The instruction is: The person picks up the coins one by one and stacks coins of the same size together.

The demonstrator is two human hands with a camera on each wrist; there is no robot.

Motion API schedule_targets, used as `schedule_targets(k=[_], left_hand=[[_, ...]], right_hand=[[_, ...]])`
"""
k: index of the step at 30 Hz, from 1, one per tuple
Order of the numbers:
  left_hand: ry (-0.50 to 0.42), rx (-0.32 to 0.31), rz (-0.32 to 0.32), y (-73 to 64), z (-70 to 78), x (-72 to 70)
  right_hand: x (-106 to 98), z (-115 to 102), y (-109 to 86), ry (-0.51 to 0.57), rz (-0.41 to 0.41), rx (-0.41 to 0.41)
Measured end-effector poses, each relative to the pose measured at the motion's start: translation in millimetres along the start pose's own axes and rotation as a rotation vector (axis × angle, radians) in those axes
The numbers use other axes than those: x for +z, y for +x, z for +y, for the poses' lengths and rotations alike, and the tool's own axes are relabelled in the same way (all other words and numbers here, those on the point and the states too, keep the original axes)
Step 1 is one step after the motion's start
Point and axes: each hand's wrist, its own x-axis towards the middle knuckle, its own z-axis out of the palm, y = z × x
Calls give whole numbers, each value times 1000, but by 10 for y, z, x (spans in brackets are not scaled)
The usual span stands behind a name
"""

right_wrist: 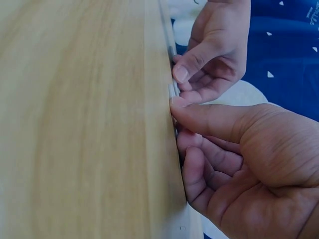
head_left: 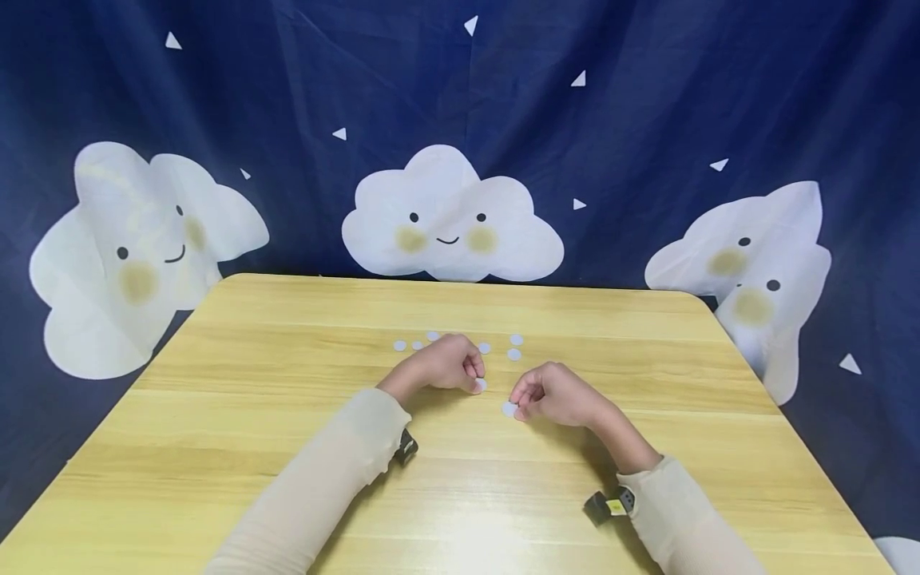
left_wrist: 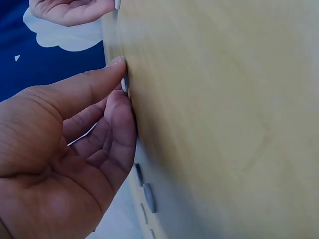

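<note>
Just left of the table's centre line, my left hand [head_left: 447,364] pinches a small white disc [head_left: 481,386] at the tabletop. Its thumb presses the near side of that disc in the left wrist view, fingers curled behind. My right hand [head_left: 564,394], a little nearer and to the right, pinches another white disc [head_left: 509,409] by its edge. In the right wrist view this disc [right_wrist: 172,91] shows edge-on at the thumb tip. Several like discs lie flat farther back: some to the left [head_left: 399,346], one [head_left: 485,348] behind the left hand, two [head_left: 515,339] to the right.
The pale wooden table [head_left: 237,447] has rounded far corners. A dark blue curtain [head_left: 460,80] with smiling clouds hangs behind its far edge. Black wrist devices [head_left: 609,505] sit at both beige sleeves [head_left: 316,479].
</note>
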Motion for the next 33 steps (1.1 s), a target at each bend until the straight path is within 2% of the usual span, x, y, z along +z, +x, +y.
schedule_targets(k=[5, 11, 16, 19, 28, 30, 33], left_hand=[[45, 1, -23, 12, 33, -6], [50, 13, -36, -6, 72, -28], [2, 65, -16, -14, 0, -23], [-90, 73, -11, -25, -59, -18], [-586, -24, 38, -80, -104, 38], [-652, -40, 43, -85, -103, 60], [-675, -58, 53, -96, -80, 83]], right_hand=[[-3, -3, -8, -5, 3, -3], [-21, -12, -17, 11, 4, -32], [-20, -23, -18, 7, -2, -23], [-15, -18, -15, 2, -5, -21], [-10, 2, -4, 3, 2, -36], [-13, 1, -6, 7, -1, -37], [-20, -2, -9, 1, -2, -34]])
